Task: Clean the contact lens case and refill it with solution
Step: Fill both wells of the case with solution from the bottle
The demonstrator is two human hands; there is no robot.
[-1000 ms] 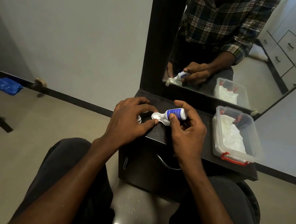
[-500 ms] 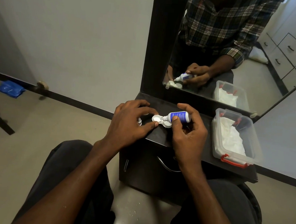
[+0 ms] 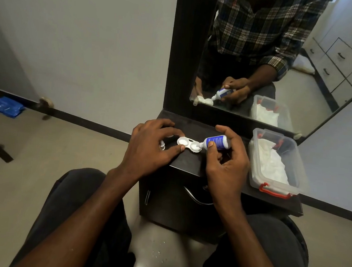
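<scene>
White plastic, the lens case (image 3: 189, 144) lies on the dark counter (image 3: 191, 163) near its front left corner, its two open wells side by side so the long axis runs left to right, tipping a little toward the person on the right. Both wells face up.

The left hand (image 3: 151, 147) steadies it: the thumb tip touches the near edge of the left well, and the forefinger curls over the far side. That grip is a light pinch on the case. A small white bottle cap (image 3: 162, 146) sits half under the palm, and a pale round piece, perhaps a case lid, peeks out beneath the forefinger; I cannot tell which.

The right hand (image 3: 225, 159) grasps the bottle (image 3: 216, 142), blue-labelled, between thumb and curled fingers. The bottle lies nearly level, base to the right, nozzle pointing left and slightly down into the right well. The nozzle tip meets the well's rim. Whether liquid is flowing is too fine to see. The label print is unreadable.

A clear box (image 3: 275, 164) with red clips stands to the right on the counter, white tissue inside. The mirror (image 3: 285, 64) behind repeats the hands, the bottle and a plaid shirt; its top is cut off.
</scene>
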